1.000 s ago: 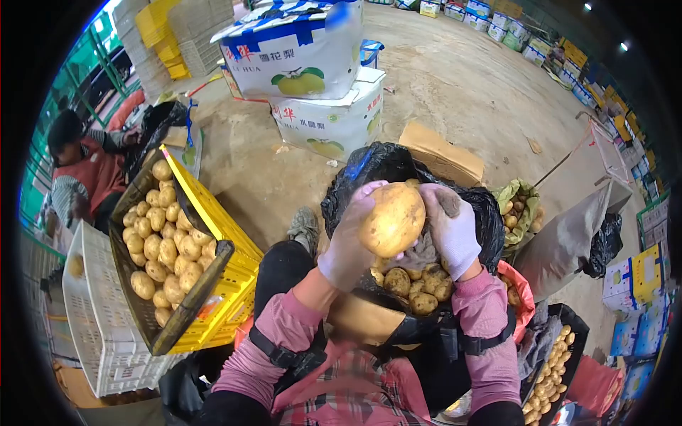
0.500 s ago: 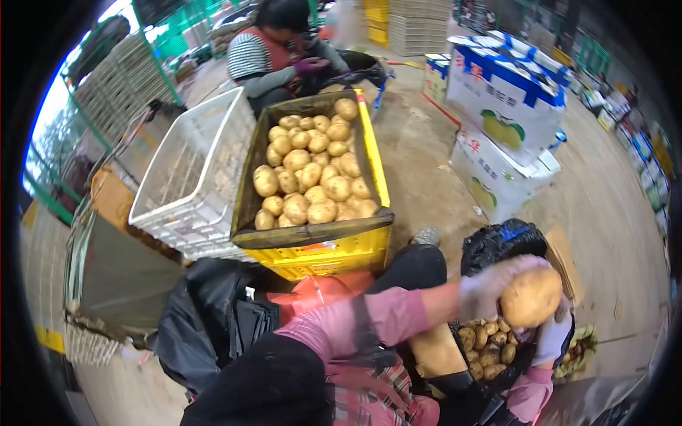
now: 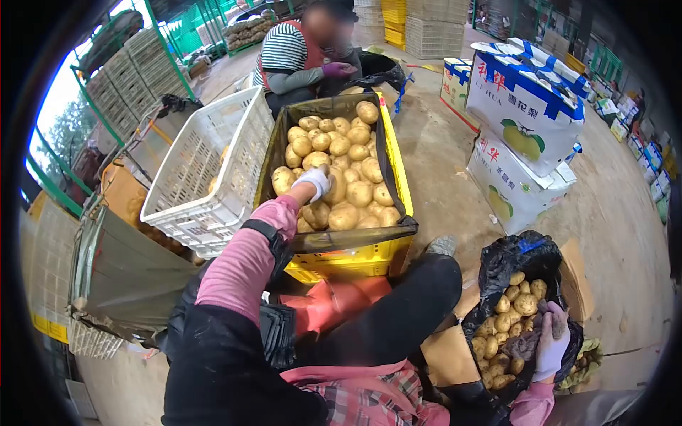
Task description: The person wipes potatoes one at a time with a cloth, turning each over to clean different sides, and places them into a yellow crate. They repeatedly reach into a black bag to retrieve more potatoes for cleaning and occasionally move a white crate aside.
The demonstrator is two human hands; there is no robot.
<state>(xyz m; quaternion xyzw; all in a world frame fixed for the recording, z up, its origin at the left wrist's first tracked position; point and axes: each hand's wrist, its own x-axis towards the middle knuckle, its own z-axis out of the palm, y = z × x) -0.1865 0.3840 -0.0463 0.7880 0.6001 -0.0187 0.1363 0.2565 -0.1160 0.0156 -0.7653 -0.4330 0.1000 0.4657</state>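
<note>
My left hand (image 3: 313,184), in a pale glove with dirty fingertips, reaches into the yellow crate (image 3: 355,263). Its fingers curl over a large potato (image 3: 336,187) among the heaped potatoes (image 3: 359,193); the palm is hidden. At the lower right my right hand (image 3: 553,346), also gloved, is over a cardboard box (image 3: 449,354) lined with black plastic (image 3: 506,257). Smaller potatoes (image 3: 525,304) fill that box. The fingers of this hand are bent against a dark crumpled piece (image 3: 523,346), whose kind I cannot make out.
A white plastic crate (image 3: 202,206) stands left of the yellow one, with a few potatoes inside. Stacked pear cartons (image 3: 526,113) rise at the right. Another person (image 3: 302,57) sits beyond the crates. Black bags (image 3: 275,334) and red plastic (image 3: 337,302) lie by my legs.
My left hand has moved from above the cardboard box, where a large potato was between my hands, to the yellow crate. My right hand has lowered over the box. The view has shifted slightly.
</note>
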